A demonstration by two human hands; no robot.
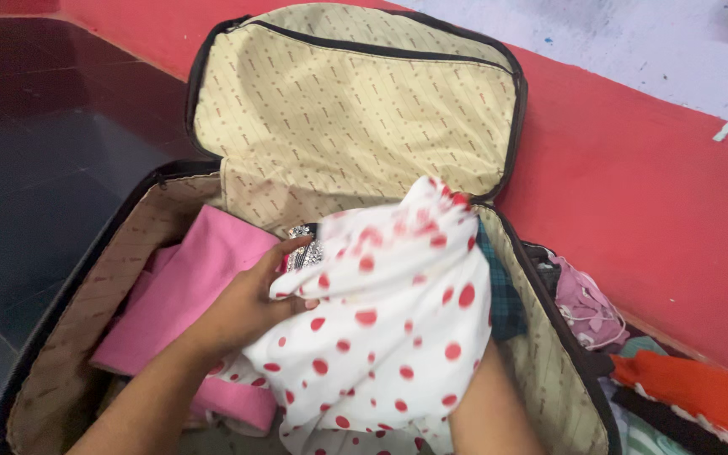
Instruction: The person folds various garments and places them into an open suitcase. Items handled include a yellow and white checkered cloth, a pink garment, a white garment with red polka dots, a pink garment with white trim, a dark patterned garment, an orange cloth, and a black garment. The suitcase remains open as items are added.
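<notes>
The left hand (250,303) is curled around the near-left edge of a white cloth garment with red polka dots (389,329), fingers pinching a fold of it, gripping firmly. The right hand is buried under that same spotted fabric; only the forearm shows at the near right, so whether it is clenched or slack I cannot tell. The garment sits bunched and raised over the middle of an open soft suitcase with a beige patterned lining and black trim (558,371), its far end lifted towards the propped lid.

Just left of the hands, a folded pink cloth (187,286) lies flat in the case, touching the left wrist. Peeking out behind the fingers is a small black-and-white patterned item (305,246), mostly hidden. At the right edge of the spotted cloth a dark teal checked fabric (505,295) lies against the case wall.

Outside the case, on the right, a loose heap of clothes: a mauve piece (587,303) and an orange one (701,388). The case rests on a dark tiled floor (35,185), beside a red painted wall base (650,194).

Risk as I see it: the garment is a loose bundle, so it could slump open or spill over the right wall, or drag the pink fold out of shape.
</notes>
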